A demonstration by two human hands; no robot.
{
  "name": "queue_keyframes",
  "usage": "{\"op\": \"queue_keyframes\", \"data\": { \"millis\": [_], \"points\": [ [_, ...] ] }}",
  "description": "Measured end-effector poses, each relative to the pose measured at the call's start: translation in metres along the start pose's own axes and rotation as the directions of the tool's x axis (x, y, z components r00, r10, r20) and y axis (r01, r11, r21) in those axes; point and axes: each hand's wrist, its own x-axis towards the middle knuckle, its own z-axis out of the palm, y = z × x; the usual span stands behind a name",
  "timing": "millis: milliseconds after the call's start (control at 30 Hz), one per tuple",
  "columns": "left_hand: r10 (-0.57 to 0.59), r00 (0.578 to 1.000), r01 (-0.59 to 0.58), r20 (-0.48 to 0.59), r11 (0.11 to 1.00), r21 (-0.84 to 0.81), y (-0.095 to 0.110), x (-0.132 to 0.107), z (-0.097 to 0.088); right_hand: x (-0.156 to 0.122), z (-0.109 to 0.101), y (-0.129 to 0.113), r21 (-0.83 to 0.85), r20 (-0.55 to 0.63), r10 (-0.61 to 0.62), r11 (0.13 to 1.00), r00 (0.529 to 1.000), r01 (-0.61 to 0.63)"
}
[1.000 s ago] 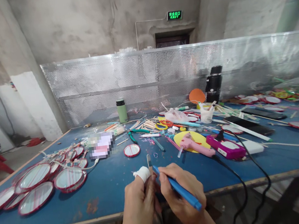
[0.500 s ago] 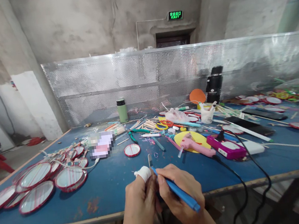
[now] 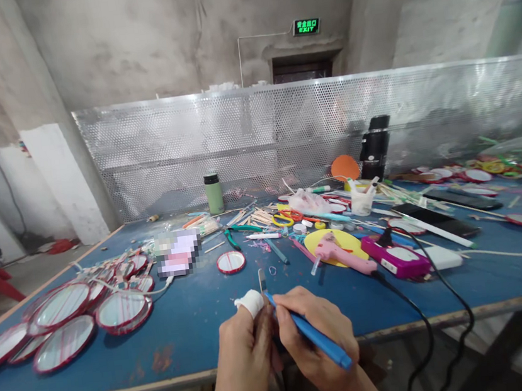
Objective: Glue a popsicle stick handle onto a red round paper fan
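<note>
My left hand (image 3: 248, 343) is closed in a pinch, its thumb covered by a white wrap (image 3: 249, 301). From its fingertips a narrow, pale stick with a rounded end (image 3: 262, 278) points up; its lower part is hidden. Wrapped round a blue pen (image 3: 321, 342), my right hand (image 3: 313, 335) is closed beside the left. The pen's tip end meets the stick or lies just next to it; I cannot tell which. Beyond the hands, a small round red-rimmed disc (image 3: 231, 262) lies flat on the blue table (image 3: 187, 331).
Red-rimmed discs (image 3: 65, 343) pile up at left by a phone (image 3: 179, 254). To the right lie a pink glue gun (image 3: 344, 255), a purple box (image 3: 395, 256) and black cables. Pliers (image 3: 233, 239), scissors (image 3: 283, 219), sticks and bottles crowd the back, before a perforated metal screen (image 3: 179, 148).
</note>
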Motion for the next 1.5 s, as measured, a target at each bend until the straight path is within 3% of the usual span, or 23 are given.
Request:
{"op": "queue_keyframes", "data": {
  "millis": [233,433,667,967,1500],
  "points": [
    [0.004,1.000,-0.004,-0.008,1.000,0.019,-0.0022,0.0006,0.0003,-0.0014,0.0003,0.0008,0.007,0.023,0.008,1.000,1.000,-0.009],
    [-0.009,1.000,0.009,0.004,1.000,0.015,-0.0004,0.0002,0.0005,-0.0020,0.0005,0.0009,-0.065,-0.039,-0.006,0.998,0.999,0.004],
    [0.006,1.000,-0.007,0.009,0.999,0.036,-0.0005,-0.0004,-0.0001,-0.0011,0.0000,-0.0005,-0.034,-0.002,0.000,0.999,1.000,0.000],
    [-0.012,1.000,0.011,0.016,1.000,0.027,-0.0017,-0.0001,0.0008,-0.0043,0.0010,0.0018,-0.109,-0.062,0.015,0.994,0.998,-0.022],
    [-0.022,1.000,0.021,0.014,0.999,0.026,-0.0019,-0.0001,0.0012,-0.0039,0.0012,0.0009,-0.086,-0.054,0.007,0.996,0.998,-0.012]
  ]
}}
